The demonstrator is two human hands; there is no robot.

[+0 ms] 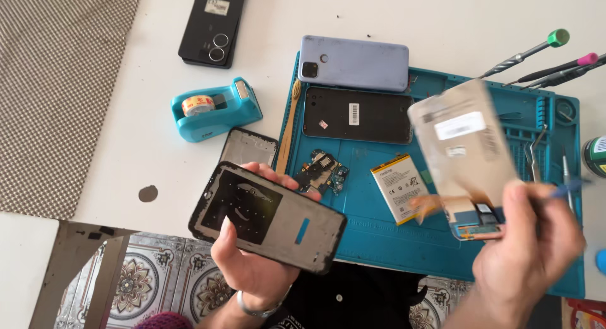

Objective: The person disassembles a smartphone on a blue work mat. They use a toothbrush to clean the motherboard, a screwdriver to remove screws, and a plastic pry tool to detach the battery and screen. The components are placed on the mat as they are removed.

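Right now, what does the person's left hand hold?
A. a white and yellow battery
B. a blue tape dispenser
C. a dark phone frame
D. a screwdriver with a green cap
C: the left hand grips a dark phone frame above the table edge, while the tape dispenser, the battery and the green-capped screwdriver lie untouched.

My hands are bare; a silver bracelet (252,307) circles my left wrist at the frame's lower middle, above dark clothing (353,300).

- phone frame (268,218) in the left hand (252,266): matt black plastic, grey metal plate;
- repair mat (379,234): smooth teal rubber;
- tape dispenser (214,109) left of the mat: glossy plastic;
- screen panel (464,146): shiny, blurred
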